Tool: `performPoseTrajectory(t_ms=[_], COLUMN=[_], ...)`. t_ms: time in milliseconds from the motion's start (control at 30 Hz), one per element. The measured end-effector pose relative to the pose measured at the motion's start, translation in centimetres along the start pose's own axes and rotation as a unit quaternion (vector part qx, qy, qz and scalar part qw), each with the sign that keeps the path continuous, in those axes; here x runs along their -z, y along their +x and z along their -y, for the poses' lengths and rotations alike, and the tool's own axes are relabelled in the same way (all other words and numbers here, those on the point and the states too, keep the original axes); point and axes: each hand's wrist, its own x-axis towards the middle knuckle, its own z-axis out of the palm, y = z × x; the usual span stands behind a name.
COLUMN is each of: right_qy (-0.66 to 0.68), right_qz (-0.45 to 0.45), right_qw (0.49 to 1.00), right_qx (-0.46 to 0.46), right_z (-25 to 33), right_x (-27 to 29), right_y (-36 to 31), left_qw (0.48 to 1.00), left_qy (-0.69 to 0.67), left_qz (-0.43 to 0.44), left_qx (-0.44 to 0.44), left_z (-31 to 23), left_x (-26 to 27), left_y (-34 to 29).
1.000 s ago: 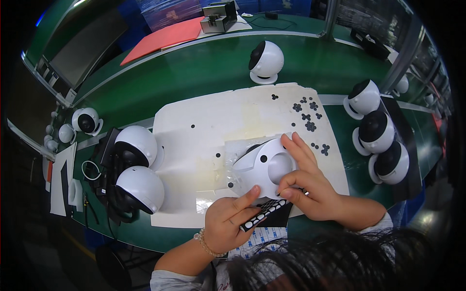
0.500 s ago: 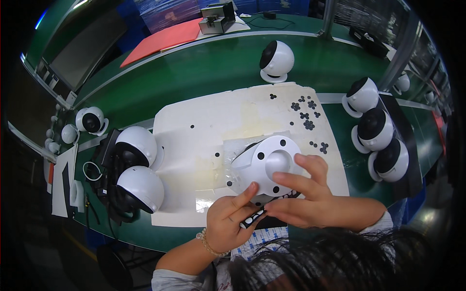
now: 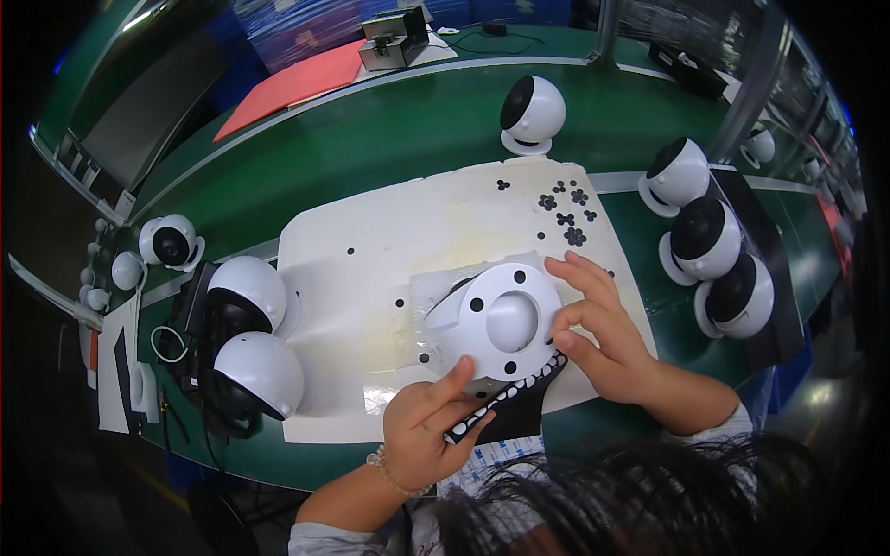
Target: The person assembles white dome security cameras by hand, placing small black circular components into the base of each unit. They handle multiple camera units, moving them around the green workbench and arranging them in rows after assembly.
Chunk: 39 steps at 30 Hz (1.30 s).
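Note:
A white device with a round head and ring-shaped base (image 3: 448,341) lies base up on a clear plastic bag (image 3: 419,298). Black round pads (image 3: 519,276) are stuck on the ring. My left hand (image 3: 417,428) is closed on a black strip (image 3: 464,428) with rows of white circles, its index finger touching the ring's near left edge. At the ring's right edge, my right hand (image 3: 607,343) has thumb and index together on a small dark round pad (image 3: 550,341); its other fingers are raised. The fingertips partly hide that pad.
Loose black pads (image 3: 575,237) lie in clusters on the cream board (image 3: 348,324). Two white round devices (image 3: 260,373) stand at left, three more (image 3: 706,239) at right, one (image 3: 533,113) at the back. A metal box (image 3: 394,42) and red sheet (image 3: 292,90) sit beyond.
My right hand has moved from the strip up to the ring's right edge. More of the strip's white circles show. My left hand keeps its hold, and the whole view has shifted slightly.

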Motion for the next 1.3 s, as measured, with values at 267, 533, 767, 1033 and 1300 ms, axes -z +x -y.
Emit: performPoseTrajectory(t_ms=[267,533,767,1033,1300], right_qy=[-0.052,-0.329,0.423,0.232,-0.395], right_qz=[-0.005,-0.058,0.085,-0.105,-0.032], right_qw=[0.999,0.936,0.847,0.957,0.918], right_qx=[0.015,0.113,-0.311,-0.14,0.029], right_z=[0.1,0.5,-1.6,-6.2,-18.8], right_x=[0.1,0.5,-0.3,0.0,-4.1], right_y=[-0.1,-1.6,1.1,12.1,18.3], left_qw=[1.0,1.0,0.998,0.989,0.989], left_qy=[0.012,0.019,-0.029,-0.109,-0.094], left_qz=[-0.008,-0.006,0.004,0.076,0.098], left_qx=[-0.002,0.013,0.052,0.071,0.055], left_z=[0.0,-0.1,-0.2,-0.1,-0.2], left_x=[-0.3,-0.4,-0.2,0.7,0.7], left_y=[0.0,-0.3,-0.4,-1.3,-0.7])
